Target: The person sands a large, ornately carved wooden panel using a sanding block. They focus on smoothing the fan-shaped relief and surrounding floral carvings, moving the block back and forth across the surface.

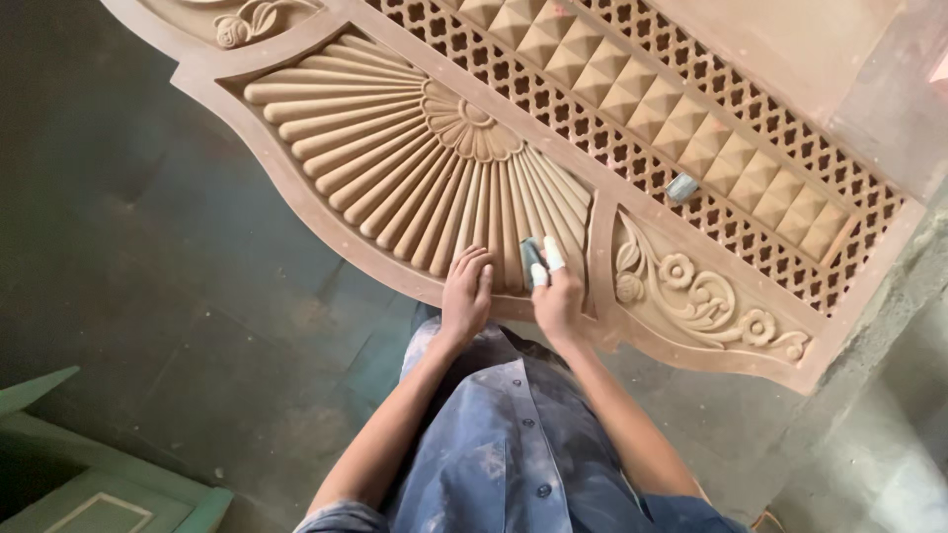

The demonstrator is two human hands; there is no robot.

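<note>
Woodcarving workshop, large unfinished carved wooden panel (553,128) with lattice, dusty concrete floor (197,296), dust-covered shirt (513,444)

The carved wooden panel (474,148) runs off the top edge (its upper carving unseen); elbows cut off below.

panel (415,168): large carved wooden piece, pale brown and unfinished, lying slantwise above the dark floor
fan (395,163): sunburst of rounded ribs spreading from a small flower, framed by a curved moulding
strip (531,259): small dark folded piece, held upright on the ribs at the fan's lower right edge, pinched between taped fingers (553,255)
</note>
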